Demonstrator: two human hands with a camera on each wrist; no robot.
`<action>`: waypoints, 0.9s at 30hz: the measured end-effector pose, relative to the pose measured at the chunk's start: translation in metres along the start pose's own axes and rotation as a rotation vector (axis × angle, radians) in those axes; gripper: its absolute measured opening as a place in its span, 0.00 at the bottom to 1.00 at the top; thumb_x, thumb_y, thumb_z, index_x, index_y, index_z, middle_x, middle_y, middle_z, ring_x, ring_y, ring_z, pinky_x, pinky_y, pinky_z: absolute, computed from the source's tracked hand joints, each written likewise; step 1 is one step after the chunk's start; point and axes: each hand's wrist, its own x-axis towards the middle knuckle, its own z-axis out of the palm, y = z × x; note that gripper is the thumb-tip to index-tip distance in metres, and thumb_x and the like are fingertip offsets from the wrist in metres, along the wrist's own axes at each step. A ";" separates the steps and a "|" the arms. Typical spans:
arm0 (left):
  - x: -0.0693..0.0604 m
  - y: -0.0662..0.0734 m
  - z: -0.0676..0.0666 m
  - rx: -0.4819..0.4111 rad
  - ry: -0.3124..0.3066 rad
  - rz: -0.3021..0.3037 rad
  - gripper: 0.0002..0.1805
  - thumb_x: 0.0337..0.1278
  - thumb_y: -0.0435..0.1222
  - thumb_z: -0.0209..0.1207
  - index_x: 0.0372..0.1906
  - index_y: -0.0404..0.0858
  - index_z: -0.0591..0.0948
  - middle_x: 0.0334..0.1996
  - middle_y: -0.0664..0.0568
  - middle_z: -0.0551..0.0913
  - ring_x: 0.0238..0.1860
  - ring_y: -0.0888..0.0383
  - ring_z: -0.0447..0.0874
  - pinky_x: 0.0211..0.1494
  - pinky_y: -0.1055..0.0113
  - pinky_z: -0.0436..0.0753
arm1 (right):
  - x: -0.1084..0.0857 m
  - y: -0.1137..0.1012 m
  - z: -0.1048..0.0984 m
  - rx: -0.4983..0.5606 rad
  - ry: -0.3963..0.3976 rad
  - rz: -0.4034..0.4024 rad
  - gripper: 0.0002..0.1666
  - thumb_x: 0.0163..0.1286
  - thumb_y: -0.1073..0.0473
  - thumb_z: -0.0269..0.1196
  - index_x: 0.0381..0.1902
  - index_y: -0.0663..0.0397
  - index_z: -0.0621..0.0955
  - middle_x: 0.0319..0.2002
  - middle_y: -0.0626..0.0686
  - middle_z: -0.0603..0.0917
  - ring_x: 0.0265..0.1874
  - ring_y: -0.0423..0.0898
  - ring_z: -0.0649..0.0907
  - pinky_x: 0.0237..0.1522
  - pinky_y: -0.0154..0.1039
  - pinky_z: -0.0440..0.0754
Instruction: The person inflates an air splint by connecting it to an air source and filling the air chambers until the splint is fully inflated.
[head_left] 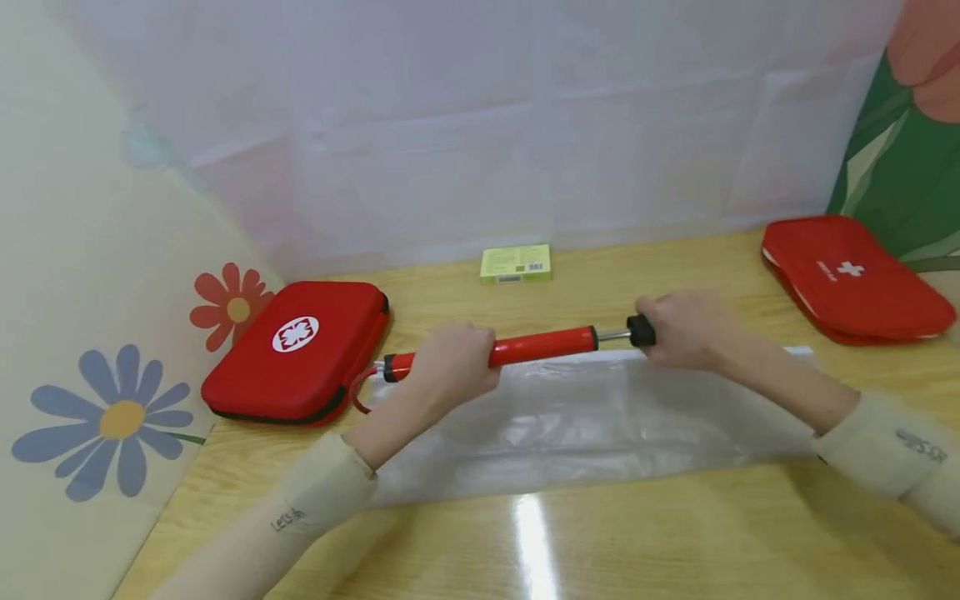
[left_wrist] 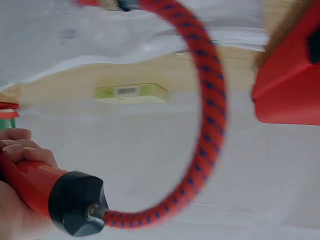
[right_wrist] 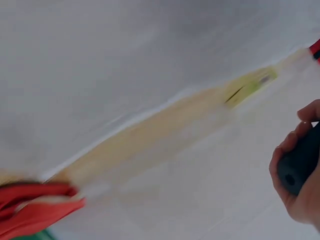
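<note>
Hand pump (head_left: 543, 346): held crosswise over a pale plastic sheet (head_left: 592, 425) on the wooden table (head_left: 637, 542). Left hand (head_left: 456, 362) clamped round the red barrel; right hand (head_left: 686, 327) gripped the black handle (head_left: 641, 331). Hands well apart, a short length of metal rod (head_left: 615, 335) bared between barrel and handle. Red hose (left_wrist: 212, 110), flecked dark blue, curved from the barrel's black end cap (left_wrist: 75, 202) towards the sheet; could not tell whether it was joined to it.

Step in hand, by my reading: a pumping stroke, plunger partly out. Direction could not be told. Next move seemed to call for a firm hold on the barrel and a straight run of the handle along the rod.

Writing: red pouch (head_left: 877, 292) at right carried a white cross and small lettering, probably "FIRST AID". Red case (head_left: 337, 333) at left bore a white round emblem, no words made out. Yellow-green box (head_left: 516, 262) showed a barcode, print too small. Left sleeve (head_left: 330, 483) began "LETS"; right sleeve's (head_left: 885, 446) lettering blurred. No pump brand visible.
</note>
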 end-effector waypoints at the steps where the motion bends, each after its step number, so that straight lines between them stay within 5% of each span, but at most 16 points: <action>1: -0.001 -0.006 0.000 0.006 0.017 -0.007 0.08 0.48 0.40 0.64 0.29 0.38 0.81 0.15 0.53 0.74 0.15 0.56 0.71 0.19 0.65 0.75 | -0.003 0.010 -0.002 -0.014 0.023 0.001 0.17 0.43 0.53 0.68 0.21 0.51 0.70 0.11 0.48 0.70 0.11 0.53 0.74 0.11 0.48 0.67; 4: -0.004 -0.017 0.000 0.034 0.065 -0.004 0.09 0.47 0.40 0.64 0.25 0.38 0.79 0.13 0.53 0.72 0.14 0.56 0.70 0.17 0.63 0.73 | -0.010 0.035 -0.006 -0.058 0.111 -0.032 0.18 0.43 0.53 0.67 0.19 0.50 0.68 0.10 0.46 0.66 0.08 0.51 0.70 0.10 0.48 0.64; 8: -0.002 -0.011 0.000 0.050 0.064 -0.014 0.10 0.46 0.41 0.65 0.25 0.38 0.80 0.13 0.53 0.73 0.14 0.55 0.70 0.17 0.64 0.73 | -0.011 0.038 -0.008 -0.093 0.136 -0.057 0.16 0.41 0.52 0.65 0.18 0.49 0.67 0.09 0.46 0.64 0.07 0.49 0.67 0.10 0.47 0.63; 17: 0.007 0.013 0.000 0.009 0.076 -0.065 0.09 0.42 0.41 0.65 0.21 0.40 0.79 0.13 0.54 0.73 0.15 0.55 0.71 0.17 0.63 0.72 | 0.014 -0.003 -0.011 -0.073 -0.123 0.010 0.15 0.45 0.51 0.67 0.19 0.50 0.71 0.12 0.46 0.67 0.11 0.45 0.68 0.14 0.42 0.66; 27: 0.015 0.024 -0.002 -0.030 0.051 -0.115 0.09 0.46 0.42 0.66 0.26 0.40 0.82 0.16 0.54 0.76 0.17 0.55 0.72 0.18 0.64 0.73 | 0.037 -0.037 -0.008 -0.094 -0.126 -0.023 0.16 0.49 0.52 0.67 0.26 0.52 0.71 0.12 0.46 0.68 0.10 0.44 0.69 0.13 0.42 0.69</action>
